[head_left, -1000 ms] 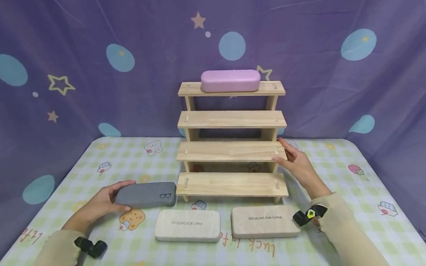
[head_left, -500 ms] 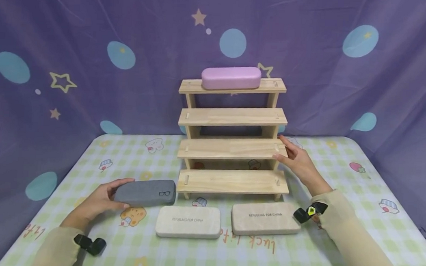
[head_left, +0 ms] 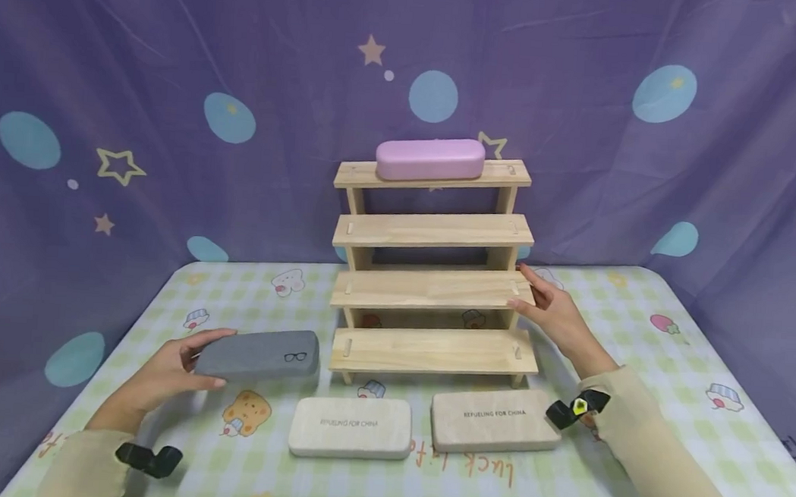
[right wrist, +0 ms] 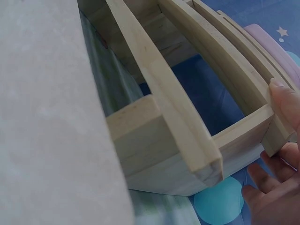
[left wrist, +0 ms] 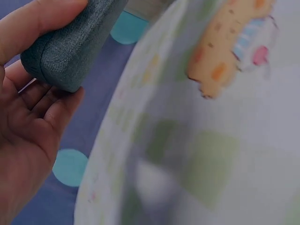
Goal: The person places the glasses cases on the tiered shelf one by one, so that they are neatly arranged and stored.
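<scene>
A grey glasses case point(head_left: 258, 352) with a small glasses print is held at its left end by my left hand point(head_left: 158, 367), thumb in front and fingers behind. In the left wrist view the fabric-covered case point(left wrist: 70, 54) shows raised over the checked cloth. My right hand point(head_left: 561, 319) grips the right end of a shelf, second from the bottom, on a stepped wooden stand point(head_left: 430, 288). The right wrist view has the thumb on top of that board and fingers beneath it. A pink case point(head_left: 431, 161) lies on the top shelf.
In front of the stand lie a whitish case point(head_left: 350, 442) and a beige case point(head_left: 494, 431), both lettered. The beige case is near my right wrist. A checked tablecloth point(head_left: 638, 354) covers the table, and a purple curtain point(head_left: 299, 83) hangs behind.
My left hand has drawn the grey glasses case leftward and raised it, away from the stand's lower left corner. The right hand keeps its hold on the shelf. The head view has tilted slightly.
</scene>
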A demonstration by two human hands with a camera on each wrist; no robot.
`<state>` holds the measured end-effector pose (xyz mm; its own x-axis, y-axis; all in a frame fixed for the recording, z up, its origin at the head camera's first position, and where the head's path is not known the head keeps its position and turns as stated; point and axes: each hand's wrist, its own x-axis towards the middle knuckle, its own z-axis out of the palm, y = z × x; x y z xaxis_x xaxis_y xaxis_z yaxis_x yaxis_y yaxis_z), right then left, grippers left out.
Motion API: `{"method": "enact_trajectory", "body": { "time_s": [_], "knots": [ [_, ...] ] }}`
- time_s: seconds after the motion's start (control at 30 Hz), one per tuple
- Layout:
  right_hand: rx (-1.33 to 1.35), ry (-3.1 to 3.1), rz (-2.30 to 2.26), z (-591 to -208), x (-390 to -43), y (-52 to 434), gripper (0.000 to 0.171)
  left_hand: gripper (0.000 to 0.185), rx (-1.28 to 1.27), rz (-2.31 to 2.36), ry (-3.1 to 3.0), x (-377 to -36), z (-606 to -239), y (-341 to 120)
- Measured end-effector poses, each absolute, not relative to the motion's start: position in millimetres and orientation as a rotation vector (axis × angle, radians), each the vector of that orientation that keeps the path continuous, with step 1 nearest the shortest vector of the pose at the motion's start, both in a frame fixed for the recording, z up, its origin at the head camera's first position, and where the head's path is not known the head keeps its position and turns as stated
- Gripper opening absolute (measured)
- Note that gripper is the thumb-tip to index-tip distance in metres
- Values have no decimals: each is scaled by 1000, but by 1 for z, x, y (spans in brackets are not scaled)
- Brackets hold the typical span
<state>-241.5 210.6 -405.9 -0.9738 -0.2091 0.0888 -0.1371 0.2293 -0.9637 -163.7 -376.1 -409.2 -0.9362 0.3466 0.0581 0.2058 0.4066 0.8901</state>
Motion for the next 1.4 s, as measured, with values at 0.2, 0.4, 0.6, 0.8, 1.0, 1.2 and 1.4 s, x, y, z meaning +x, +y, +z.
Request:
{"method": "enact_trajectory", "body": {
  "time_s": [0.2, 0.4, 0.6, 0.8, 1.0, 1.2, 1.4],
  "knots": [
    [-356, 2415, -1891, -404, -240, 210, 73, 69, 625, 1538, 2531, -167, -392, -369],
    [-339, 2421, -1882, -405, -240, 210, 74, 67, 698, 1523, 2531, -172, -377, -358],
    [-344, 2422, -1882, -407, -239, 209, 74, 68, 718, 1504, 2549, -174, -363, -345],
    [-372, 2400, -1916, -410, -241, 209, 74, 68, 742, 1495, 2579, -179, -352, -328],
    [-405, 2386, -1947, -411, -242, 210, 74, 69, 712, 1498, 2573, -188, -347, -313],
    [-399, 2394, -1944, -411, -243, 210, 74, 70, 680, 1520, 2587, -198, -341, -297],
    [-405, 2366, -1973, -412, -242, 209, 74, 72, 663, 1557, 2557, -207, -335, -280]
  ]
}}
